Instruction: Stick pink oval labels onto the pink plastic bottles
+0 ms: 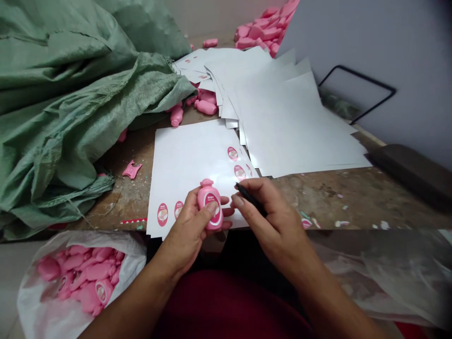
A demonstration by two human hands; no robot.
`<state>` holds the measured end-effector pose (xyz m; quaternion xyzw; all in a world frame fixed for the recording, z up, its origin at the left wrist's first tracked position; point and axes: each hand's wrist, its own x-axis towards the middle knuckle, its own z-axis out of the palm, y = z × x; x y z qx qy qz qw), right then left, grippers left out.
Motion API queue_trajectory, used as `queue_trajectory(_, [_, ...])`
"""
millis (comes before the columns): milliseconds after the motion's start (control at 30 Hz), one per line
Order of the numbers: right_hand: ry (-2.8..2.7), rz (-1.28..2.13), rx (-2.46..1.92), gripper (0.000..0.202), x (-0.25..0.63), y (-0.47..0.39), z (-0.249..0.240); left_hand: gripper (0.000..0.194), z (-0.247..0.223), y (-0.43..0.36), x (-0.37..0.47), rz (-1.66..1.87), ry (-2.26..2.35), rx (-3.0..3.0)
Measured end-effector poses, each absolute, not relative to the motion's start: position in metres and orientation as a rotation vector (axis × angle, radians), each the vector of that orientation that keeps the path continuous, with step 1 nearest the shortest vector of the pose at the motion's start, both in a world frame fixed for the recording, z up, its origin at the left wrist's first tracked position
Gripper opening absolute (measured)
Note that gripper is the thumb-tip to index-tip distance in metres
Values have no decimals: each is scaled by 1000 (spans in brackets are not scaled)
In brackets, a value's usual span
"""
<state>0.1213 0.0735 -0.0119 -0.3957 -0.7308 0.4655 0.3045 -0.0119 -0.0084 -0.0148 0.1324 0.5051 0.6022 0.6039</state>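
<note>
Bottle (pixel 205 194), pink and narrow-necked, is held in the left hand (pixel 192 220) at the near edge of the surface (pixel 332 193), its oval label (pixel 215 200) facing up, probably to keep the print in sight. The left thumb is clamped across the label while the fingers wrap behind, which should stop the rounded body turning. The right hand (pixel 277 219) is closed around a slim black tool (pixel 251 195), tip apart from the bottle; whether pen or blade, I cannot tell. Label sheets (pixel 190 155) reach the near edge, presumably to keep their ovals within easy reach. Plain white sheets (pixel 293 127) fan toward the far edge, seemingly set aside. Loose bottles (pixel 206 107) lie beside them, near a green sack (pixel 88 89) draped over the left end. Below the near edge, a white bag (pixel 30 299) gapes, perhaps for easy dropping, with pink bottles (pixel 97 272) inside.
</note>
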Motion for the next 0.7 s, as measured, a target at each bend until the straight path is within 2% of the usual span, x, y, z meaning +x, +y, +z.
queue_trajectory(133, [-1719, 1557, -993, 17, 116, 80, -16, 52, -10, -11, -13, 1339, 1116, 267])
queue_trajectory(233, [-1712, 1655, -1022, 26, 113, 80, -18, 63, -9, -13, -12, 1301, 1098, 263])
queue_trajectory(333, [-1791, 1654, -1101, 32, 111, 79, -18, 63, -9, -15, -12, 1247, 1098, 302])
queue_trajectory(433, [-1704, 1782, -1049, 29, 107, 81, -18, 63, -10, -14, -11, 1203, 1100, 330])
queue_trajectory(567, [-1737, 1727, -928, 22, 104, 85, -22, 51, -7, -19, -19, 1171, 1159, 353])
queue_trajectory(700, [-1878, 1497, -986, 21, 111, 92, -26, 32, -1, -73, -69, 975, 1577, 519])
